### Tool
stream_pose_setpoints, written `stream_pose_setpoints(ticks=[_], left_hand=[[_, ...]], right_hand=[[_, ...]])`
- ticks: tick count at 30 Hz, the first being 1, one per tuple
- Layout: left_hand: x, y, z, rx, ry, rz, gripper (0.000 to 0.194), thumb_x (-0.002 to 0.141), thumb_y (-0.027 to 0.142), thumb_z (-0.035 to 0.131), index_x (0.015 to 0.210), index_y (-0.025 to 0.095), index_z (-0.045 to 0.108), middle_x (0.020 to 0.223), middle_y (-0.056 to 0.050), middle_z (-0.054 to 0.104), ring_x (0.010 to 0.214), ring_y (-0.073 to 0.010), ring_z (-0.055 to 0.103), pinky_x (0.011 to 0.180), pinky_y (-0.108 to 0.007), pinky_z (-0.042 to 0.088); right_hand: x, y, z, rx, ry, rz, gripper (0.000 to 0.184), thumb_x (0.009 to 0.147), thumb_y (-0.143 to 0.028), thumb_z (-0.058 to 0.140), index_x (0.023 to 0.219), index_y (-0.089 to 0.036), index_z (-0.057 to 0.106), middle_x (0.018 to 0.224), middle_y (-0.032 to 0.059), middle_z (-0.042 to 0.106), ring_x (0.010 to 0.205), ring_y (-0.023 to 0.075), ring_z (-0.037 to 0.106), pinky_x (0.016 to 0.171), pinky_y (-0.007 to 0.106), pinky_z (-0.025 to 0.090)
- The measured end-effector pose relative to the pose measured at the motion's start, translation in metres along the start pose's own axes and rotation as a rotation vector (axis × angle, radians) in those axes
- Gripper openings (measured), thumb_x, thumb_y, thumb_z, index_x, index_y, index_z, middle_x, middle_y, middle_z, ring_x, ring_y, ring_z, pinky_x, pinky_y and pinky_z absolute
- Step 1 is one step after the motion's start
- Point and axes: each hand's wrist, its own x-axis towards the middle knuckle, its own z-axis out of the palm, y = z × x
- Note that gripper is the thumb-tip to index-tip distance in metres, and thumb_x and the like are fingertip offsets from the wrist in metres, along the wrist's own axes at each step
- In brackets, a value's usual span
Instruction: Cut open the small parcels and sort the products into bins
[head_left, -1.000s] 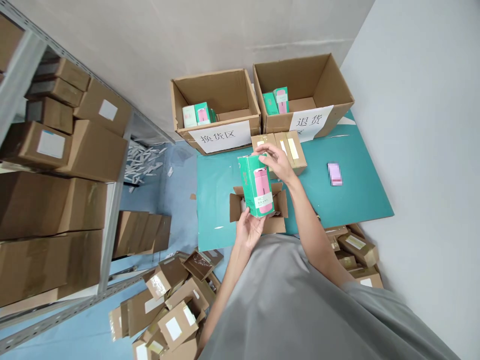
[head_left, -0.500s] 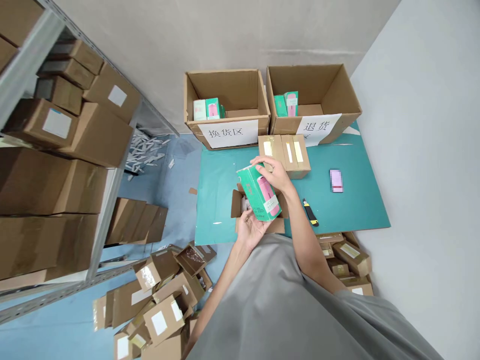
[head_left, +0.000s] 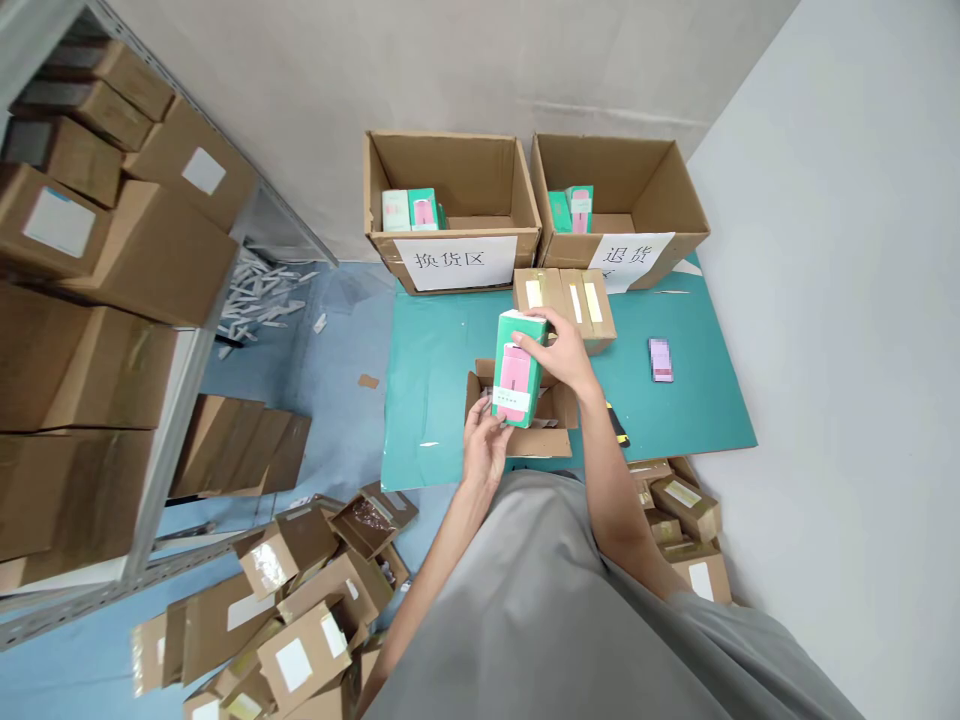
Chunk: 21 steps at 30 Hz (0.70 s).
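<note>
Between my two hands is a green product box [head_left: 516, 372] with a pink picture on its front, nearly upright and with that face toward me. My left hand [head_left: 486, 440] grips its lower end, and my right hand [head_left: 559, 348] is closed around its upper right edge. Beneath it an opened carton [head_left: 559, 408] with raised flaps stands on the green table mat [head_left: 427, 350]; the product box hides part of its inside. Just behind my hands are small closed cartons [head_left: 566, 290] with pale labels. A utility knife [head_left: 618, 424] lies partly hidden behind my right forearm.
Two large labelled cartons, left [head_left: 457, 262] and right [head_left: 637, 258], stand along the back, each holding green boxes. A phone [head_left: 661, 360] lies at the right. Shelving with cartons [head_left: 150, 250] rises at the left. Heaped cartons [head_left: 307, 640] lie on the floor.
The green product box has been turned from a slant to nearly upright, its pink-pictured face now toward me. My left hand has shifted from under its base to its lower left side.
</note>
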Motion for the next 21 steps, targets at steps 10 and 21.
stream_pose_setpoints(ticks=[10,21], left_hand=[[-0.02,0.018,-0.029,0.009,-0.14,-0.145,0.071,0.076,0.038,0.103,0.135,0.029,0.064,0.139,-0.007,0.079,0.132,-0.0268,0.076,0.119,-0.045,0.059],[-0.034,0.028,-0.049,0.344,0.052,0.273,0.068,0.072,0.048,0.103,0.124,0.026,0.066,0.149,-0.013,0.063,0.149,-0.0348,0.059,0.111,-0.042,0.062]], right_hand=[[-0.023,0.007,0.018,0.157,0.027,0.077,0.068,0.09,-0.084,0.075,0.129,-0.028,0.072,0.124,0.0081,0.078,0.112,0.031,0.074,0.099,0.046,0.063],[-0.036,-0.032,0.059,-0.039,0.071,0.05,0.052,0.093,-0.068,0.083,0.127,-0.031,0.071,0.133,0.0089,0.076,0.119,0.0319,0.072,0.104,0.048,0.064]])
